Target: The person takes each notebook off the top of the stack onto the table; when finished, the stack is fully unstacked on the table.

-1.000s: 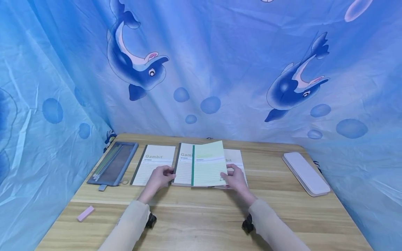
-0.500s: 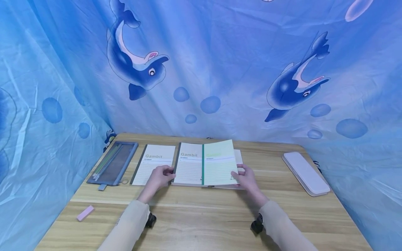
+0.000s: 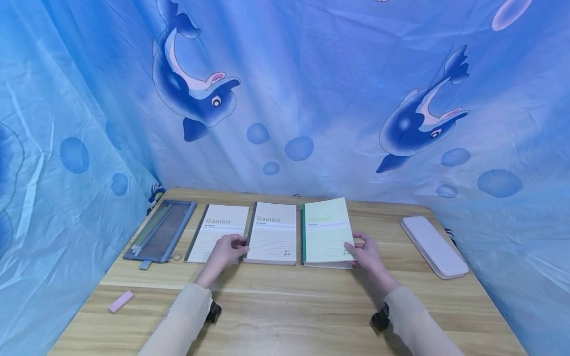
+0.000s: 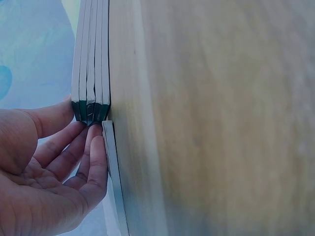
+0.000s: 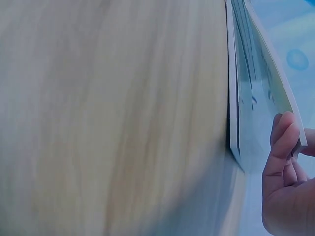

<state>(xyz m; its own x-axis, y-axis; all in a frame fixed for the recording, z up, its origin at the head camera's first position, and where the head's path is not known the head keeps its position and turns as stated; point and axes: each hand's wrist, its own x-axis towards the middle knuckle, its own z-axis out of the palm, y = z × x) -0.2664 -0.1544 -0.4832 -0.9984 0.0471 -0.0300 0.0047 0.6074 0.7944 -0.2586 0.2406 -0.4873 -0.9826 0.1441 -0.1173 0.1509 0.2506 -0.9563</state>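
Observation:
In the head view, my right hand (image 3: 367, 249) pinches the lower right edge of a pale green notebook (image 3: 327, 235) with a green spine. That edge is bent up over a notebook (image 3: 327, 265) beneath; the right wrist view shows the gap, with my fingers (image 5: 285, 137) at the cover's lip. My left hand (image 3: 227, 250) holds the spine side of the middle "Gambit" notebook stack (image 3: 273, 237). In the left wrist view, several notebooks (image 4: 90, 59) lie piled there, my thumb on the top cover and my fingertips against the spines. Another "Gambit" notebook (image 3: 218, 244) lies partly beneath this hand.
A blue mesh pencil pouch (image 3: 162, 230) with pencils inside lies at the back left of the wooden table (image 3: 285, 316). A pink eraser (image 3: 120, 301) is near the left edge. A pale oblong case (image 3: 434, 246) lies on the right. Blue dolphin-print curtain (image 3: 285, 99) hangs behind.
My right hand has moved right with the green notebook, drawing it off the middle stack and over the right-hand notebook. The middle cover is now uncovered. My left hand has stayed in place.

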